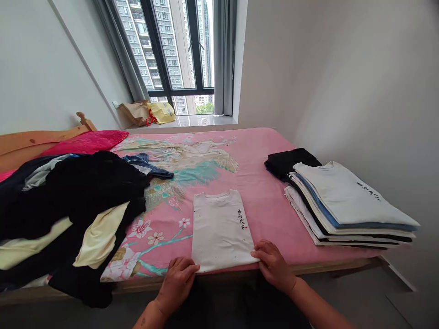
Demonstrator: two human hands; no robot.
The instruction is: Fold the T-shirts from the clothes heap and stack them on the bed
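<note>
A white T-shirt (219, 228) with small black lettering lies folded into a rectangle near the bed's front edge. My left hand (178, 278) curls its fingers round the shirt's near left corner. My right hand (272, 265) grips the near right corner the same way. Both hands rest at the edge of the pink bedspread (267, 201).
A neat stack of folded shirts (343, 205) sits at the right of the bed, with a folded black garment (288, 162) behind it. A loose heap of dark and cream clothes (68, 210) covers the left side. A pink pillow (85, 141) lies behind it. Paper bags (151, 112) stand by the window.
</note>
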